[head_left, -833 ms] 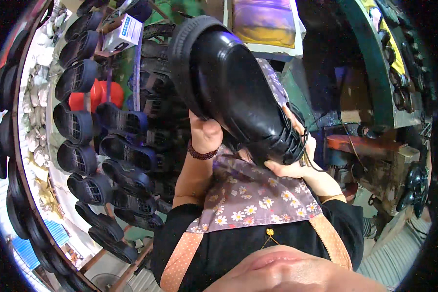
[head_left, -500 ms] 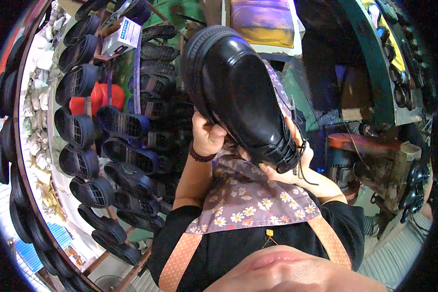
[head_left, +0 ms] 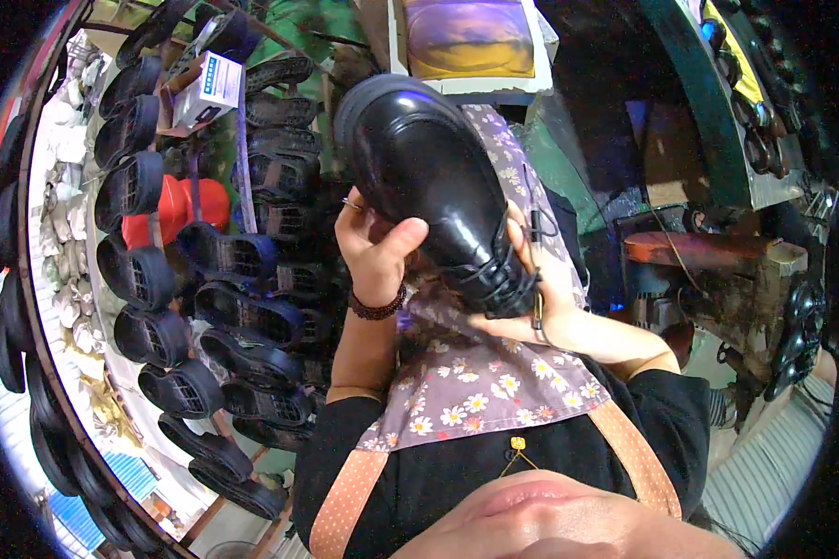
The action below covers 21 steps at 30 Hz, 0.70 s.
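Person holding a black shoe (head_left: 438, 186) raised above the lap, toe toward 11 o'clock, laced throat toward 5 o'clock. The left hand (head_left: 375, 247) grips the shoe's left side near mid-length; its thumb lies pressed across the upper, and the remaining fingers curl behind the shoe, out of sight. A dark bead bracelet (head_left: 378, 307) sits at that wrist. The right hand (head_left: 531, 298) cups the heel end from below, at 4 o'clock of the shoe, fingers closed around the collar; loose lace ends (head_left: 536, 279) hang against the palm. Whether this hand also pinches a small tool I cannot tell.

Below the shoe, a floral apron (head_left: 475, 382) with orange dotted straps (head_left: 345, 508) covers a black shirt. At 9 o'clock, rows of dark rubber soles (head_left: 233, 256) hang on a curved rack, with a red sole (head_left: 179, 207) and a small white box (head_left: 207, 88) among them. At 3 o'clock stands a cluttered workbench (head_left: 708, 256).

Risks, as a judgement: the glossy upper offers little friction, so a relaxed left thumb could let the toe swing down. The dangling laces could snag between fingers and collar. A slip toward 9 o'clock would knock the hanging soles.
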Available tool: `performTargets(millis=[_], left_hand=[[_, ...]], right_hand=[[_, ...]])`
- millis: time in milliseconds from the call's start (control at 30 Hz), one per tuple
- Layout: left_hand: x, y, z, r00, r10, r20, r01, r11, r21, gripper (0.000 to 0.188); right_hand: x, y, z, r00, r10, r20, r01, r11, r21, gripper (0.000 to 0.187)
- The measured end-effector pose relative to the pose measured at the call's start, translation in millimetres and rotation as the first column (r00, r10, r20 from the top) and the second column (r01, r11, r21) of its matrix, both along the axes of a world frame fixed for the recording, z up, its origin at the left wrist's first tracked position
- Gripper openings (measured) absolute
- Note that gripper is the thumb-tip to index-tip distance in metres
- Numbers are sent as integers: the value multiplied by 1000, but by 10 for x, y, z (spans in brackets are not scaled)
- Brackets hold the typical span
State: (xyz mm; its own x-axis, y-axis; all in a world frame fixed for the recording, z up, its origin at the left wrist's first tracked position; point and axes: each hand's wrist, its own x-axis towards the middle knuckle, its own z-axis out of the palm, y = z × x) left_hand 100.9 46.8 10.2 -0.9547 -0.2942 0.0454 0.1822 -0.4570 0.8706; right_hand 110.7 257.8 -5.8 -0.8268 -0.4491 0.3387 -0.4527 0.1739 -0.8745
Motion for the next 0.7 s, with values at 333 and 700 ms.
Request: performTargets(millis=[333, 700], left_hand=[[-108, 235, -54, 938, -304, -168, 312, 950, 28, 95], [-326, 487, 58, 855, -497, -147, 492, 868, -75, 88]], right_hand=[[-1150, 510, 730, 977, -50, -208, 30, 995, -97, 75], [-1246, 380, 1095, 963, 244, 116, -252, 966, 56, 75]])
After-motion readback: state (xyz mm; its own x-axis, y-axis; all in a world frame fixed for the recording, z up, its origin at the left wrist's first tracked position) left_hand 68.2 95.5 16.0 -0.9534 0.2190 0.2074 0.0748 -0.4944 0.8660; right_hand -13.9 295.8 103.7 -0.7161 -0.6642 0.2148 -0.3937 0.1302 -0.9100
